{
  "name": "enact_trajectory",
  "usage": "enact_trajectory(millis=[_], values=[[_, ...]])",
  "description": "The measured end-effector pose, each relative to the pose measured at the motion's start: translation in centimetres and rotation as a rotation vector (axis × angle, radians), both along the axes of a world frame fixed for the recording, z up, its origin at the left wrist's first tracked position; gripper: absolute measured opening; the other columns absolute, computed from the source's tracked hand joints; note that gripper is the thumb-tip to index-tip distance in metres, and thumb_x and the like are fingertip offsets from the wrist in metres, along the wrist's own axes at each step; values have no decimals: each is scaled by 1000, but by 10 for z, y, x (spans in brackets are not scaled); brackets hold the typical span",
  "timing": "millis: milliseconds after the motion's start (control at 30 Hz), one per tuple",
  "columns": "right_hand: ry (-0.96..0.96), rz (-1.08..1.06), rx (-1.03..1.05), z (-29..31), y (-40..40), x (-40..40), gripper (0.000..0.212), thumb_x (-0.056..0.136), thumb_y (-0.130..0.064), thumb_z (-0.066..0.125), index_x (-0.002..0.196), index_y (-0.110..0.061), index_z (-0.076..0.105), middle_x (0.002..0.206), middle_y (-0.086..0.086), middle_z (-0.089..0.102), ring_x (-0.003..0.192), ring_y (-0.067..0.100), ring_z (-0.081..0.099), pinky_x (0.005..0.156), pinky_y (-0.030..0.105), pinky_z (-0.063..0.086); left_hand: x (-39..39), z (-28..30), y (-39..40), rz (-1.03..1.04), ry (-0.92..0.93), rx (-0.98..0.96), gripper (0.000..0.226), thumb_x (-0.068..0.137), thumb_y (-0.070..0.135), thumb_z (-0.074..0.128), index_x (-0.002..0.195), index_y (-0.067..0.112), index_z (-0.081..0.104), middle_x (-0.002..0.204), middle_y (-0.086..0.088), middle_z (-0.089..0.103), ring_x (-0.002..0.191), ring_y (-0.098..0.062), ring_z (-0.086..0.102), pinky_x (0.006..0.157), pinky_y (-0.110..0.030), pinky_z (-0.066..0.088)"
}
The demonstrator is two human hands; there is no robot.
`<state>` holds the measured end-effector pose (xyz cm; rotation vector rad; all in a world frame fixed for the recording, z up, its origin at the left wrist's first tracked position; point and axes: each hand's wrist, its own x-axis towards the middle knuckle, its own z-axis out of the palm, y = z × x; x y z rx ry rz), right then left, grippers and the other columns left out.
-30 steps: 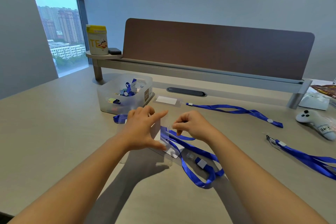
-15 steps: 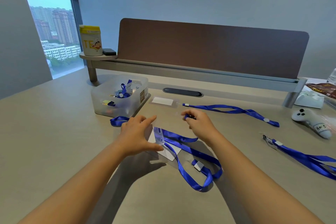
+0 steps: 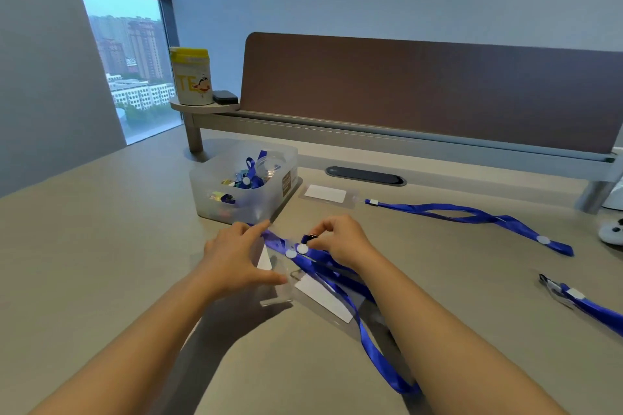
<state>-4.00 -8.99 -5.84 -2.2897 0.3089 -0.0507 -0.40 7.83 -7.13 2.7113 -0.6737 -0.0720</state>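
Observation:
A clear badge holder (image 3: pixel 320 296) with a white card in it lies on the desk in front of me. A blue lanyard (image 3: pixel 367 344) runs over it and loops toward the near edge. My left hand (image 3: pixel 236 259) holds the holder's left end between thumb and fingers, with the index finger pointing along the strap. My right hand (image 3: pixel 340 241) pinches the lanyard's dark clip end just above two white round buttons (image 3: pixel 296 251) on the strap.
A translucent bin (image 3: pixel 215 202) of lanyards and small parts stands just beyond my hands. Another badge holder (image 3: pixel 325 194) with its blue lanyard (image 3: pixel 472 217) lies further back, a third lanyard (image 3: pixel 593 310) at the right. A yellow-lidded can (image 3: pixel 190 76) sits on the divider shelf.
My right hand has drawn the lanyard's clip end up over the holder, bringing the white buttons into sight. The left hand stays on the holder. The view has shifted rightward.

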Motion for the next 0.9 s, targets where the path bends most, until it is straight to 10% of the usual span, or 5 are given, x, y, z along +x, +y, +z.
enact_trajectory(millis=[467, 633, 900], values=[[42, -128, 83, -26, 21, 28, 19, 81, -18, 64, 65, -28, 61, 85, -4, 62, 103, 27, 56, 99, 48, 39, 13, -13, 26, 40, 61, -46, 93, 65, 54, 68, 140, 31, 18, 147, -2, 31, 134, -23, 26, 110, -43, 25], [-158, -104, 267, 9, 15, 31, 18, 81, -7, 64, 99, -4, 63, 98, 10, 62, 89, 21, 56, 80, 31, 46, 18, 0, 26, 46, 43, -119, 92, 66, 53, 67, 140, 28, 19, 147, -3, 31, 133, -22, 29, 108, -42, 30], [-341, -106, 448, 65, 34, 70, 20, 86, -7, 59, 102, -13, 51, 111, 11, 58, 80, 14, 53, 58, 20, 42, 46, 46, 38, 66, -22, -257, 90, 66, 52, 69, 139, 30, 21, 148, -2, 30, 133, -22, 30, 107, -43, 32]])
